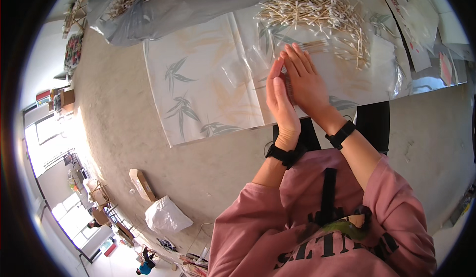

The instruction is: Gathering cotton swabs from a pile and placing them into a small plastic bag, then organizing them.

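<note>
My left hand [279,103] and my right hand [306,81] are pressed palm to palm above the table, fingers straight. A small bundle of cotton swabs [288,89] is squeezed between them, and only its edge shows. A few blurred sticks [317,45] stick out by my right fingertips. A big loose pile of wooden cotton swabs [317,9] lies on the table just beyond my hands. Black bands sit on both wrists.
The table wears a pale sheet with a green leaf pattern [198,93]. Clear small bags [243,68] lie left of my hands. A grey plastic bag [168,9] holds more swabs at the back left. Printed packets [416,14] lie at the right. On the floor are a cardboard box [142,184] and a white sack [166,216].
</note>
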A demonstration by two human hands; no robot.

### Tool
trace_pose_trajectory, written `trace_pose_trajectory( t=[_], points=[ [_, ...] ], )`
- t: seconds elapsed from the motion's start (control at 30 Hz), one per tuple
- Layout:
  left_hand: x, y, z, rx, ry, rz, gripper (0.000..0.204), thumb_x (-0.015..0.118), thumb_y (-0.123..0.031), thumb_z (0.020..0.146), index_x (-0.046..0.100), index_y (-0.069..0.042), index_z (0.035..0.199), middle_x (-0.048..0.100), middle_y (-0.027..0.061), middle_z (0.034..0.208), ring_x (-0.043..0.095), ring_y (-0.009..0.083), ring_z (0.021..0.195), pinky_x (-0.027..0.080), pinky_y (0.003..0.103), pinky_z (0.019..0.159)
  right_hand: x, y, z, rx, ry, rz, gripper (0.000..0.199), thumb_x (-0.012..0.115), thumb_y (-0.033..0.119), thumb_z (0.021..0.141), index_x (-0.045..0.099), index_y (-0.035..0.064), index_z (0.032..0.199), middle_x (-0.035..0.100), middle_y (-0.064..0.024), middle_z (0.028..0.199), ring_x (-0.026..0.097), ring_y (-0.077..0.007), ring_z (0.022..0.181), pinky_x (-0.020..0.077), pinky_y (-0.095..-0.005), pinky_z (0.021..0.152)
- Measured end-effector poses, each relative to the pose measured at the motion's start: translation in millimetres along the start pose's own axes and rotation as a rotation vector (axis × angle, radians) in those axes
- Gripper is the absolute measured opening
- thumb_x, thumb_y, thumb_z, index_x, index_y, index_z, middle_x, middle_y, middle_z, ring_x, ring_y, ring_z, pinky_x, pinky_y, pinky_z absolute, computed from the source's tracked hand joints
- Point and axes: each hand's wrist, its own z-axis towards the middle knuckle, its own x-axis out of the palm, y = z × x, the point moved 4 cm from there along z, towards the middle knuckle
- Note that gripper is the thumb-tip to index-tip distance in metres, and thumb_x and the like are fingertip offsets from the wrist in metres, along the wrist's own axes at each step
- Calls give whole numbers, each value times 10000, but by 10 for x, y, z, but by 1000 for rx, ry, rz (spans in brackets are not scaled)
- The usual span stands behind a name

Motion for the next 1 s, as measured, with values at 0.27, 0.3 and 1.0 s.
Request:
trace_pose_trajectory(
  t=[0.27, 0.3, 1.0],
  points=[
    [-358, -601, 465, 448, 234, 1409, 864, 825, -151, 722, 373, -1, 1442, 450, 176, 1456, 345, 338, 1417, 241, 467, 1187, -11, -40, -27, -6, 61, -84, 547, 515, 51, 881, 432, -6, 1419, 422, -142, 1496, 332, -271, 1440, 278, -410, 1194],
    [-378, -626, 561, 438, 280, 1463, 976, 854, -181, 667, 325, -15, 1470, 439, 185, 1462, 302, 349, 1435, 211, 495, 1191, -4, -44, -18, -5, 64, -94, 547, 521, 51, 877, 438, -4, 1414, 425, -138, 1494, 332, -267, 1441, 282, -408, 1193],
    [-590, -629, 58, 508, 530, 1432, 768, 785, -101, 647, 503, -73, 1361, 635, 58, 1164, 565, 258, 1136, 258, 537, 1164, 11, -46, -37, -10, 42, -32, 506, 477, 46, 904, 439, -8, 1406, 413, -150, 1498, 326, -287, 1440, 277, -421, 1192]
  ],
)
